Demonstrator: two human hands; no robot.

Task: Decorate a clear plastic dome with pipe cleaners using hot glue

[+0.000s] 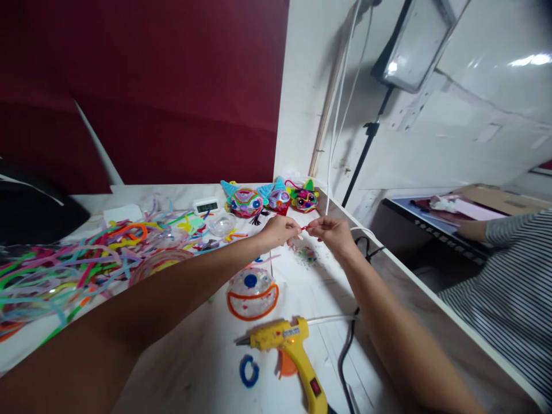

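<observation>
My left hand (279,230) and my right hand (332,231) meet above the white table (198,362), both pinching a short red pipe-cleaner piece (305,228) between their fingertips. Below them lies a clear dome with a blue dot and an orange pipe-cleaner rim (252,293). A yellow glue gun (293,348) stands on its stand near the front, nozzle pointing left. A small blue pipe-cleaner ring (249,371) lies beside it.
A heap of coloured pipe cleaners (73,264) covers the table's left. Three finished decorated faces (271,200) stand at the back by a small digital clock (206,205). Cables (347,351) run off the right edge. Another person in a striped sleeve (509,287) sits at right.
</observation>
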